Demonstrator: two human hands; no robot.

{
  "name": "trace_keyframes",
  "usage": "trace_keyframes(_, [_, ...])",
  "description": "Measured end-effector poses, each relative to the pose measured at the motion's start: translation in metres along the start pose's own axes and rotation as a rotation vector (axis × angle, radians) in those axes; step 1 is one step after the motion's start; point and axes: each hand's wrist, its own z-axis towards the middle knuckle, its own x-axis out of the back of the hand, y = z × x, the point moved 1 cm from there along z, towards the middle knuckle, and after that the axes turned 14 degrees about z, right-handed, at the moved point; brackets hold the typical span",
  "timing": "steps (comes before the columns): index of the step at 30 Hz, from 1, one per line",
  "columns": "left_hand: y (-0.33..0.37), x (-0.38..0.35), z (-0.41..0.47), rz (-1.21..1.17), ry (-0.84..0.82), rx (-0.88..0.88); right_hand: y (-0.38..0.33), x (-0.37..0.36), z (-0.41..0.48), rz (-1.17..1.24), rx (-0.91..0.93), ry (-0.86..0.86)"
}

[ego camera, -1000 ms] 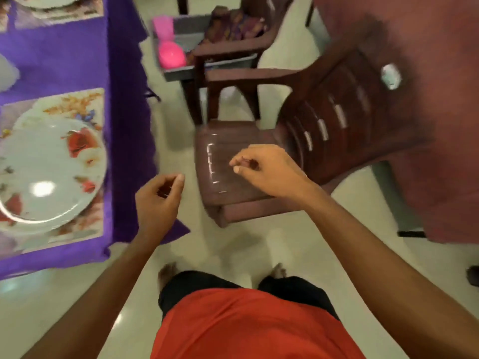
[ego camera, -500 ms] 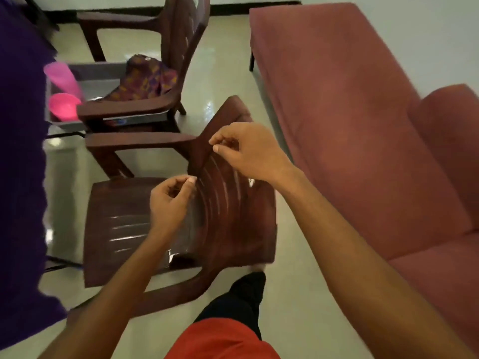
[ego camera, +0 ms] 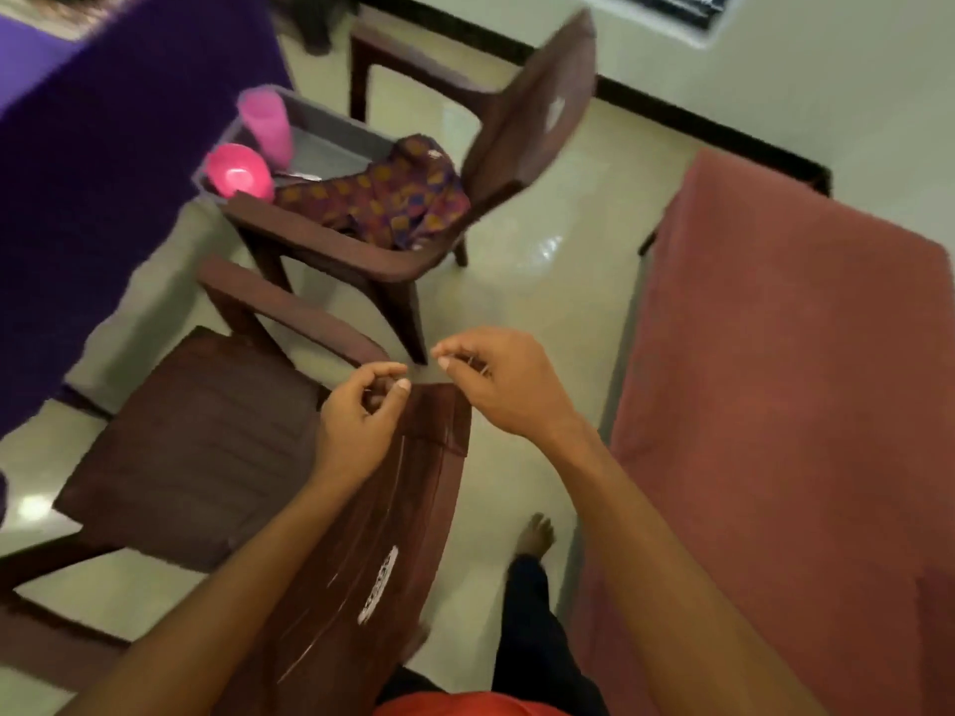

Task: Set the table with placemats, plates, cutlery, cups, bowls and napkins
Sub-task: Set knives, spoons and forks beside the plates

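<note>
We stand between the near chair (ego camera: 196,447) at the lower left of the frame and the red sofa (ego camera: 775,405) on the right. Our left hand (ego camera: 356,426) and right hand (ego camera: 501,390) are in the middle of the frame, close together but not touching, just above the top of the near chair's back. Both hands have loosely curled fingers, and we see nothing in them. The things for the desk (ego camera: 103,147) are in the upper left: a grey tub (ego camera: 341,121) sits on the far chair (ego camera: 532,111), with a pink cup (ego camera: 266,124) and a pink bowl (ego camera: 239,174) at its left end and a patterned cloth (ego camera: 382,198) at its right end. We think the next job is to reach the tub, and things could go wrong. The near chair is in our way, so an arm or our bare foot (ego camera: 535,534) could bump it. The cup stands right at the tub's rim, so a quick grab could knock it over. The tub seems to poke out past the chair arm, so a push there might tip it. The frame is blurry. Something shiny lies in the tub beside the bowl, maybe cutlery, but we cannot tell. The cloth may be napkins; we are not sure. The desk is cut off at the upper left edge, so we see mostly its purple cover, not what is laid on it.
</note>
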Motion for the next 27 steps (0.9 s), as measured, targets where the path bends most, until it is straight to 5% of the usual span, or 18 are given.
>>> trace_keyframes(13, [0.065,-0.061,0.132,-0.279,0.447,0.541,0.053,0.101,0.223,-0.07,0.227,-0.504])
trace_keyframes(19, [0.036,-0.047,0.24,-0.236,0.546,0.637,0.063,0.053,0.365,-0.236,0.184,-0.781])
trace_keyframes(27, [-0.066,-0.028,0.4,0.143,0.686,0.936,0.185,-0.077,0.527,-0.19,-0.176,-0.787])
